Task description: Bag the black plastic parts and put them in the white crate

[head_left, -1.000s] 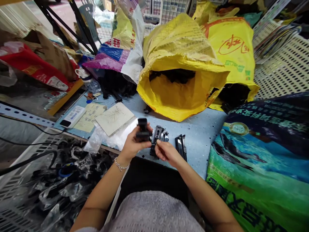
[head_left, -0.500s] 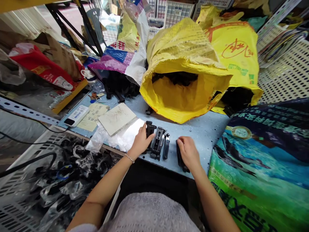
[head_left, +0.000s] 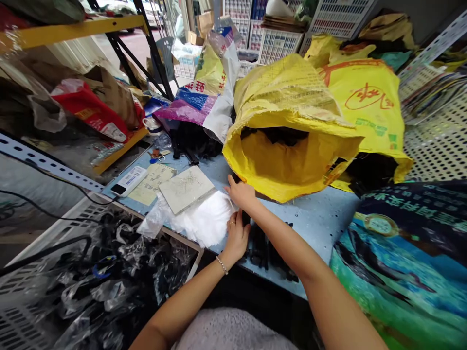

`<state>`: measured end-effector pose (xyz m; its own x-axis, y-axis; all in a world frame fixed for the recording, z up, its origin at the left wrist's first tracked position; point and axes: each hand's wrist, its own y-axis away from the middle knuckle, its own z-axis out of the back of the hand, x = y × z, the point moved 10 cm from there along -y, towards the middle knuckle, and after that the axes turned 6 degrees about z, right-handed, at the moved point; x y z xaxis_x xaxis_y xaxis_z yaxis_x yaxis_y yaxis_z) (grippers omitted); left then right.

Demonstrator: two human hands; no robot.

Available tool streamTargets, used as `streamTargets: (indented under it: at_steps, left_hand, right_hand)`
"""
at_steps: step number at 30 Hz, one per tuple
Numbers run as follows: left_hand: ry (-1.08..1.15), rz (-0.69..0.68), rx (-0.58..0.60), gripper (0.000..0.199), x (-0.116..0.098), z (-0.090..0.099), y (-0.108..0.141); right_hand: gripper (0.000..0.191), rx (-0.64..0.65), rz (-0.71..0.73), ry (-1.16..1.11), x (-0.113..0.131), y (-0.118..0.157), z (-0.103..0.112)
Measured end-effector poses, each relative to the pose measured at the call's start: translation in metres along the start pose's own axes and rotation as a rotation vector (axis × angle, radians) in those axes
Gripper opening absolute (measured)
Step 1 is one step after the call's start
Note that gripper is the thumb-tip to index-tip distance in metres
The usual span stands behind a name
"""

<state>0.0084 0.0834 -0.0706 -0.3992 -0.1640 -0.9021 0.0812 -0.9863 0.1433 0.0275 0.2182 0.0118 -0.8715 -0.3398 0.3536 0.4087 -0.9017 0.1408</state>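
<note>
My left hand [head_left: 236, 239] rests at the front of the blue tabletop, its fingers bent around the edge of a black plastic part [head_left: 245, 219]. My right arm crosses over in front of it. Just beyond, my right hand [head_left: 242, 194] reaches below the mouth of the yellow woven sack [head_left: 292, 182], its fingers curled at a small black piece [head_left: 235, 179] that is mostly hidden. Several black plastic parts [head_left: 260, 248] lie side by side under my right forearm, partly covered by it. Thin white plastic bags [head_left: 209, 221] lie left of my hands.
A grey board [head_left: 187, 188] lies on the bags, beside a handwritten note [head_left: 152, 183] and a white device [head_left: 129, 181]. Purple-and-white sack [head_left: 189, 107] spills black parts behind. A crate [head_left: 65, 209] of bagged black pieces stands lower left; a green-blue sack [head_left: 401, 272] is at right.
My right hand has left the black part at the right and crossed leftward to the sack's lower edge. My left hand stays by the leftmost black part. The view has shifted.
</note>
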Motion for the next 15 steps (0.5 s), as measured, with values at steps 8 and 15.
streamTargets:
  at_steps: [8, 15]
  left_hand:
    - [0.793, 0.119, 0.091, 0.063, -0.008, 0.057, -0.01]
    - [0.981, 0.133, 0.279, 0.056, -0.053, 0.055, 0.009]
  right_hand:
    - [0.039, 0.061, 0.202, -0.796, 0.016, 0.059, -0.023]
    - [0.038, -0.007, 0.163, -1.109, 0.004, 0.177, -0.035]
